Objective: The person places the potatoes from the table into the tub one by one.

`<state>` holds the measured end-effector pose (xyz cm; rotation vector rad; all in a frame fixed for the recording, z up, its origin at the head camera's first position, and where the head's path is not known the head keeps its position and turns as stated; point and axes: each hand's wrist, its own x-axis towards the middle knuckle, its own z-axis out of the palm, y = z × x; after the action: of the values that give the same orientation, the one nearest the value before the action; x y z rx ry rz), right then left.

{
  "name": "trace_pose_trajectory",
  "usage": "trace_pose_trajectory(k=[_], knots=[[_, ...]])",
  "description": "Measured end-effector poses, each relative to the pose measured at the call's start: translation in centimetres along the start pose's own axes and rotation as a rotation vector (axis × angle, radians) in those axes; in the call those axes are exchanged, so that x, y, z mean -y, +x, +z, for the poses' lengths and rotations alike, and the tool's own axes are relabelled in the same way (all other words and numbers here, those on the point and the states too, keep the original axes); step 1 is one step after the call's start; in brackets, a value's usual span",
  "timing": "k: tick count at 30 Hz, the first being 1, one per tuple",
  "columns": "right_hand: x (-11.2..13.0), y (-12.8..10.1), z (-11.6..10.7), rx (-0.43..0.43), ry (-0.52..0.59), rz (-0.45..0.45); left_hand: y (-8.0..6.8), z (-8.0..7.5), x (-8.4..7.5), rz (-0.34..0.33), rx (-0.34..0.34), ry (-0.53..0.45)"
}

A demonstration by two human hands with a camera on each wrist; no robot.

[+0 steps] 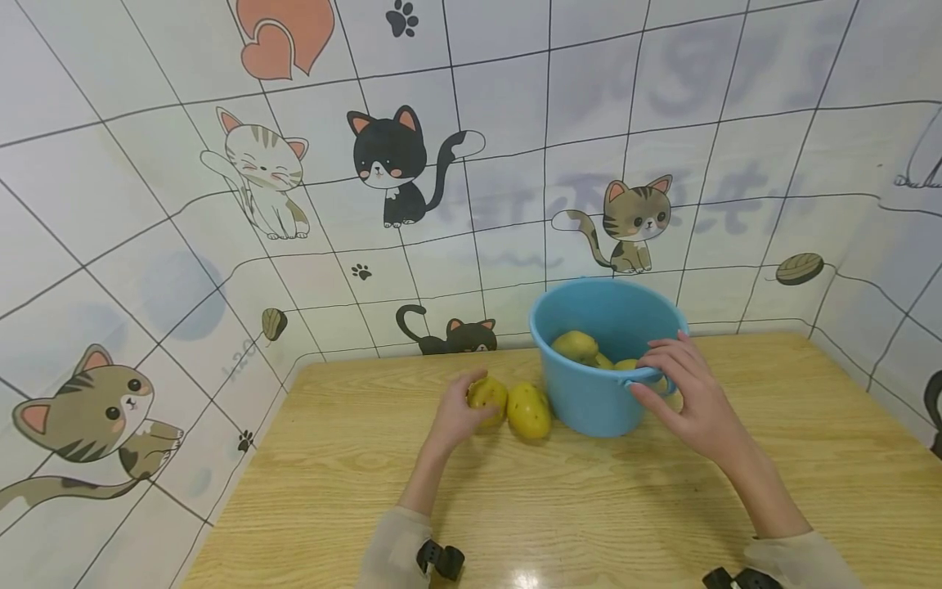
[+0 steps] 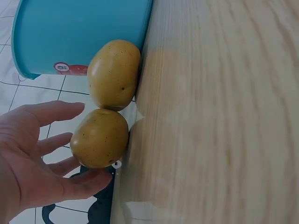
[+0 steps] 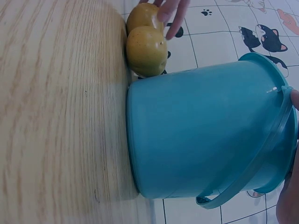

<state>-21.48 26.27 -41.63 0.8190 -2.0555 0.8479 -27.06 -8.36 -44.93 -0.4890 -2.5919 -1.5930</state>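
Note:
A blue plastic bucket (image 1: 589, 401) (image 3: 201, 135) stands on the wooden table (image 1: 589, 507) with several yellow potatoes (image 1: 576, 345) inside. My right hand (image 1: 673, 380) grips its near rim, fingers over the edge and thumb outside by the handle (image 3: 243, 182). Two more potatoes lie side by side left of the bucket. One potato (image 1: 528, 411) (image 2: 113, 73) touches the bucket wall (image 2: 84, 32). My left hand (image 1: 459, 411) (image 2: 56, 154) cups the other potato (image 1: 488, 395) (image 2: 99, 138) with spread, nearly straight fingers (image 3: 170, 14) on either side of it.
White tiled sheeting with cartoon cat stickers (image 1: 390, 164) walls in the table at the back and on both sides. The bucket and potatoes sit near the back wall. Bare wood stretches from them to the near edge.

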Motion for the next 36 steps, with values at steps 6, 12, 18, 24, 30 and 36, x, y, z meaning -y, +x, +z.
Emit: trace_pose_trajectory(k=[6, 12, 18, 24, 30, 36], knots=[[0.0, -0.1, -0.1, 0.006, -0.005, 0.008, -0.1, 0.1, 0.7, -0.060, 0.019, 0.025], [0.1, 0.0, -0.1, 0.020, -0.002, 0.033, 0.1, -0.1, 1.0, -0.056, 0.004, 0.040], [0.1, 0.0, 0.1, -0.007, -0.002, 0.000, 0.2, -0.4, 1.6, -0.060, -0.014, 0.051], [0.1, 0.0, 0.1, 0.003, -0.004, 0.016, 0.0, -0.6, 1.5, -0.086, -0.032, 0.007], [0.0, -0.1, 0.1, 0.006, -0.004, 0.021, -0.2, -0.9, 0.4, -0.115, -0.117, -0.077], [0.0, -0.1, 0.1, -0.004, 0.006, 0.016, 0.0, -1.1, -0.9, -0.057, -0.201, -0.112]])
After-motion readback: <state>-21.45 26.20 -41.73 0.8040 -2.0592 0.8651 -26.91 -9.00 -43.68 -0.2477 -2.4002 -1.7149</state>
